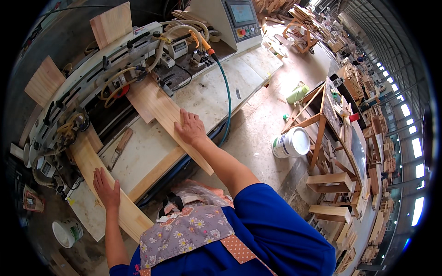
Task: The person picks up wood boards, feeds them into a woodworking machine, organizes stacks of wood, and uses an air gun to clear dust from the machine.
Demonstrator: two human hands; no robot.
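My left hand (107,189) lies flat with fingers stretched out on a long pale wooden board (90,158), whose far end runs in under the machine (99,69). On a second wooden board (162,108) rests my right hand (189,127), palm down, its fingers extended; that board too reaches under the machine's clamps and hoses. Both boards cross the white worktop (138,142) and stick out past its near edge toward me. Between them a short wooden stick (122,145) lies on the worktop.
A control box (241,20) with screen and buttons stands at the machine's right end. An orange air gun (205,43) trails a teal hose (227,87) over the worktop edge. White buckets (294,142) stand on the floor, with a wooden-framed table (340,124) and stacked timber at right.
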